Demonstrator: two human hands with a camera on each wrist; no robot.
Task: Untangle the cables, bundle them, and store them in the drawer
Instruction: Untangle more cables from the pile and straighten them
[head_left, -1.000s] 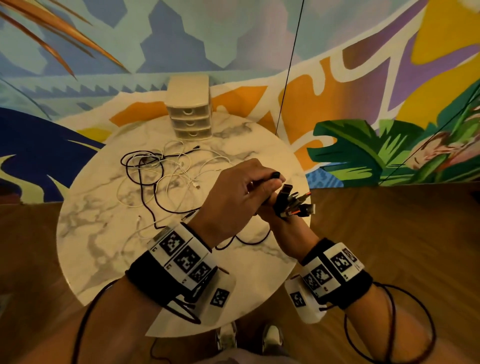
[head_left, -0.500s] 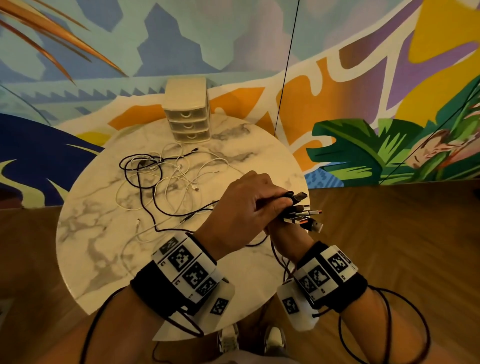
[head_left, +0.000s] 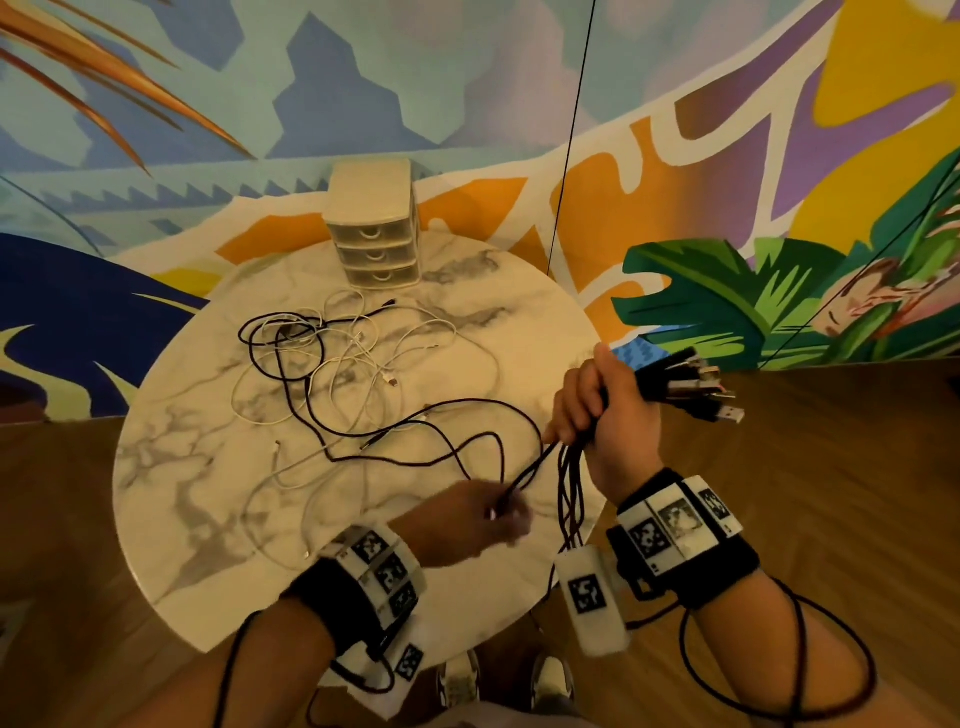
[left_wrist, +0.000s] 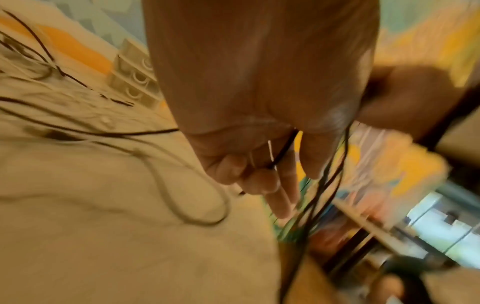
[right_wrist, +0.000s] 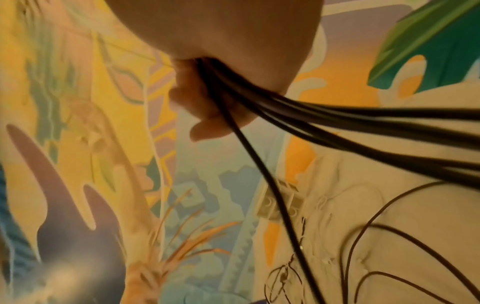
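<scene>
Now the right hand (head_left: 605, 410) clamps the black cables (head_left: 569, 488); left hand (head_left: 470, 522), pinching one strand, should draw slowly, avoiding snags.

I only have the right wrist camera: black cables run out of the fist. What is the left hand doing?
Observer: The left hand pinches black cables that run down from the right hand, over the near side of the table.
Operator: Are the plug ends together?
Observer: Yes, a cluster of plugs sticks out of the top of the right hand's grip.
Operator: Is a drawer open?
Observer: No, all three drawers look shut, at the table's far edge.
</scene>
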